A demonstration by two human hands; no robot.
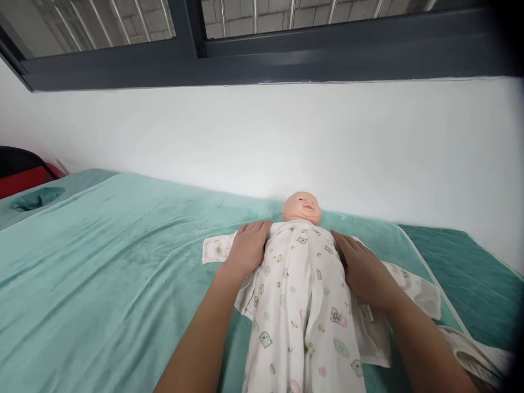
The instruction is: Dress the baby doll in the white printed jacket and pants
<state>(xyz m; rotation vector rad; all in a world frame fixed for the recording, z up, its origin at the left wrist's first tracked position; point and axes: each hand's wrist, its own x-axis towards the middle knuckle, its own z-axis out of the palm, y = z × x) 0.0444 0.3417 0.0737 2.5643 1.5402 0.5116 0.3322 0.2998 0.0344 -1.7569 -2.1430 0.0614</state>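
Observation:
A baby doll (301, 205) lies on its back with its head toward the wall. White baby pants or a similar long garment (301, 284), printed with small green, pink and yellow figures, cover its body up to the neck. Beneath it a white printed baby top (374, 338) is spread, one sleeve reaching out on each side. My left hand (249, 246) rests with fingers extended along the left edge of the garment near the doll's shoulder. Along the opposite edge, my right hand (362, 267) lies with its fingers stretched out. The doll's arms and legs are hidden.
A green plush sheet (123, 262) covers the bed, with some wrinkles. Striped pale cloth (475, 349) lies at the lower right. Behind are a white wall (229, 136) and a dark window frame (286, 63). At the far left stands a red and black object (24, 172).

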